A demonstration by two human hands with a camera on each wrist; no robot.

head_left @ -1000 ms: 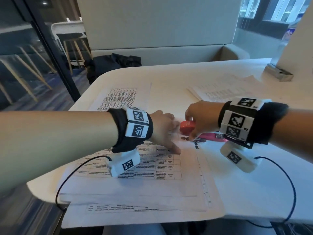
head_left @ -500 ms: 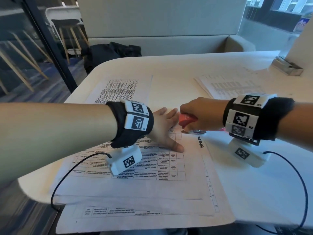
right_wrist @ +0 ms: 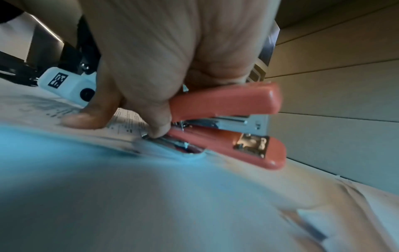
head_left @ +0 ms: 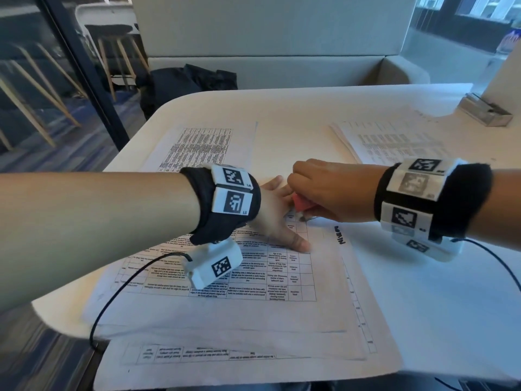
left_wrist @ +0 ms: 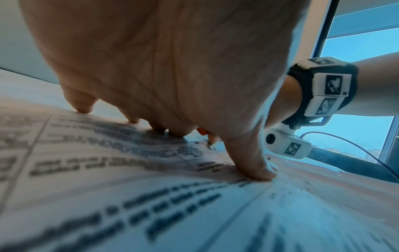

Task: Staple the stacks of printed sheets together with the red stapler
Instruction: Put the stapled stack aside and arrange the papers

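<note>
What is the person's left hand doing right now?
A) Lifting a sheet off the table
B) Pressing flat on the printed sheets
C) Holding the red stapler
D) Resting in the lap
B: the left hand lies with fingers spread on the printed sheets, fingertips touching the paper, while the right hand grips the red stapler.

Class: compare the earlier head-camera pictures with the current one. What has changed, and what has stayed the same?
The right hand has closed down over the red stapler, covering most of it; the pink object beside it earlier is now hidden. The left hand still presses flat on the printed sheets, which have not shifted.
</note>
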